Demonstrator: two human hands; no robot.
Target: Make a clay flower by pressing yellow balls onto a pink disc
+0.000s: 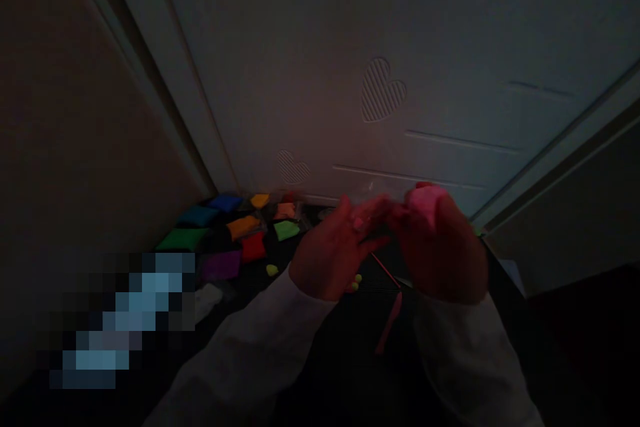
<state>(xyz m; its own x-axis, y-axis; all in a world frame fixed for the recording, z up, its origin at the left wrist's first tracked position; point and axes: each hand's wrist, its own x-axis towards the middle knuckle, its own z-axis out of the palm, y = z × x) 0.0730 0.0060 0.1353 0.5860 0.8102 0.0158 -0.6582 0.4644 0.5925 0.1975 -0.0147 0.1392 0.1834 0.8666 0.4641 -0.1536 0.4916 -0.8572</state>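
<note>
My right hand (445, 257) is raised above the dark table, its fingers closed on a lump of pink modelling clay (427, 205). Beside it, my left hand (325, 253) has a small piece of pink clay (357, 221) between its thumb and fingers. The two hands' fingertips come close together and are blurred in the dim light, so whether they touch is unclear. Below them lie a pink modelling tool (390, 323) and a thin red stick (385, 269). Small yellow-green lumps (356, 283) sit partly hidden behind my left wrist.
Several coloured clay packets, among them a green one (183, 239), a purple one (221, 265) and a red one (253, 247), lie at the left. A yellow lump (271, 270) is nearby. A pale panel (300, 80) with raised hearts stands behind the table. A pixelated patch covers the lower left.
</note>
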